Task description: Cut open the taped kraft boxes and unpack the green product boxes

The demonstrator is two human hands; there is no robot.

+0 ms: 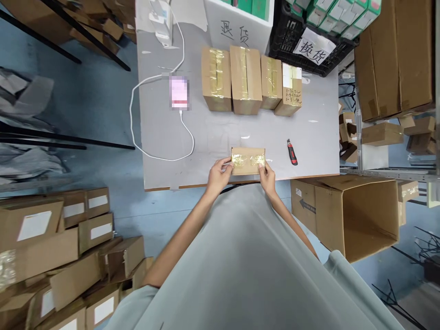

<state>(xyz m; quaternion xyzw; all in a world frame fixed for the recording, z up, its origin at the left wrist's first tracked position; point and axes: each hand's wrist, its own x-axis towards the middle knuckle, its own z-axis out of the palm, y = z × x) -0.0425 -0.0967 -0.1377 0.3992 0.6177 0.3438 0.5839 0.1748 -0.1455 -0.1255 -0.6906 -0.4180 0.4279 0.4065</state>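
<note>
A small cardboard box (248, 167) with shiny clear tape across its top is at the near edge of the table, between my hands. My left hand (218, 174) grips its left end, thumb near the top face. At the right end, my right hand (267, 177) holds the box with the thumb on the tape. Off to the right lies a red and black utility knife (292, 152). Farther back, several taped cardboard boxes (245, 82) stand in a row; the rightmost box (288, 98) carries a white label and handwritten numbers.
A phone with a blurred screen (179, 93) sits on the grey table (213, 133), joined to a looping white cable (131, 107). Behind the boxes are a white bin (237, 27) and a black crate (287, 43). A large open carton (318, 206) stands right; stacked cartons (51, 247) fill the lower left.
</note>
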